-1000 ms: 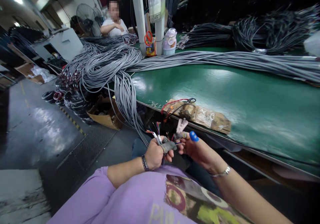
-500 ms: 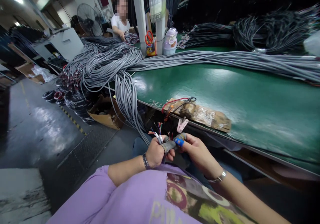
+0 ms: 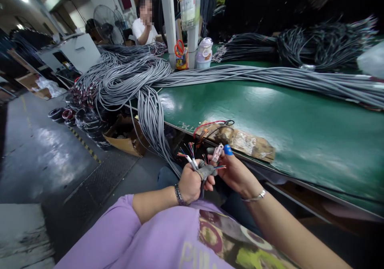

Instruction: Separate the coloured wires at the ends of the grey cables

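Observation:
My left hand (image 3: 193, 183) is closed round several grey cables (image 3: 192, 163), their stripped ends fanning out in thin coloured wires. Grey coverings wrap some of its fingertips. My right hand (image 3: 235, 169), with a blue cover on the thumb, grips a small pale pink clip (image 3: 217, 153) between thumb and fingers at the bench edge. Just below the clip, coloured wire ends (image 3: 220, 167) stick out to the right from my left hand. The lower part of the held cables is hidden by my hands.
Grey cable bundles (image 3: 132, 69) lie across the green bench (image 3: 240, 101) and hang over its edge. A taped wooden piece (image 3: 249, 143) with red and black leads sits at the front. A carton (image 3: 124, 137) stands below. Another person (image 3: 144, 31) sits beyond the cables.
My right hand has come away from my left fingers and moved up to the pink clip. Wire ends now show at my left fingertips. The other person's hand has risen toward the face.

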The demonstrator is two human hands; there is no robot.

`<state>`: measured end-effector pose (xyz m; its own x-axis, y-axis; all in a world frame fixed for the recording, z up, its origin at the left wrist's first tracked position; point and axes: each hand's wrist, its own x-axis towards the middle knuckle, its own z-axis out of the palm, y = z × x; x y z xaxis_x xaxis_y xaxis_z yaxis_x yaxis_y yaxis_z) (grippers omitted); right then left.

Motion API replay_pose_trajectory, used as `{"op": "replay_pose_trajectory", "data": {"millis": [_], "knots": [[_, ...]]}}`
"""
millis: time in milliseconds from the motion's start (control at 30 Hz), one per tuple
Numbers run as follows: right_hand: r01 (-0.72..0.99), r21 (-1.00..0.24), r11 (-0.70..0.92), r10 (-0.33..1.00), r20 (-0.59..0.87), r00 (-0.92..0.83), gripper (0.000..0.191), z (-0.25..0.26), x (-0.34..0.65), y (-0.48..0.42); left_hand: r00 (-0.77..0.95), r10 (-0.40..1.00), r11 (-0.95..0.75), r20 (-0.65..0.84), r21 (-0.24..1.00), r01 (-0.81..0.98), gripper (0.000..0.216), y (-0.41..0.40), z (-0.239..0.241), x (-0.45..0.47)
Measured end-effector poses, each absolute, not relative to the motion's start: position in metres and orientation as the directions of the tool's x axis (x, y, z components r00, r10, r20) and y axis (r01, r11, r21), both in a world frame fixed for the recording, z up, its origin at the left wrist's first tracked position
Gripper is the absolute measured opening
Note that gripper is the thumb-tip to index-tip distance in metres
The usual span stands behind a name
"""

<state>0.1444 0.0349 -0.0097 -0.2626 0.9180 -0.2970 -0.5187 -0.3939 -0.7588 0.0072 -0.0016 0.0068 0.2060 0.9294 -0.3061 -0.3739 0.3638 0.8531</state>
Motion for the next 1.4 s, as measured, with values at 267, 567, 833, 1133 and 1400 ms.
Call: {"op": "replay_pose_trajectory", "data": {"millis": [267, 567, 833, 1133, 1400], "knots": [[-0.556, -0.731, -0.395, 0.918, -0.297, -0.262, 0.035, -0.007, 0.147, 0.037, 0.151, 0.93, 0.367, -0.334, 0.853, -0.371, 0.032, 0.006, 0.004, 0.011], [-0.592, -0.744, -0.31, 0.948, -0.198, -0.248, 0.03, -0.015, 0.145, 0.036, 0.194, 0.913, 0.405, -0.358, 0.846, -0.347, 0.033, 0.004, 0.002, 0.015], [-0.618, -0.671, -0.41, 0.912, -0.303, -0.277, 0.04, -0.016, 0.146, 0.027, 0.222, 0.913, 0.401, -0.344, 0.858, -0.32, 0.038, -0.004, 0.001, 0.008], [-0.305, -0.904, -0.299, 0.935, -0.213, -0.285, 0.031, -0.006, 0.143, -0.006, 0.259, 0.911, 0.373, -0.32, 0.909, -0.187, 0.045, -0.011, -0.013, -0.005], [-0.183, -0.949, -0.256, 0.957, -0.222, -0.185, 0.035, -0.004, 0.141, -0.002, 0.305, 0.898, 0.384, -0.316, 0.902, -0.195, 0.044, -0.01, -0.012, -0.008]]}}
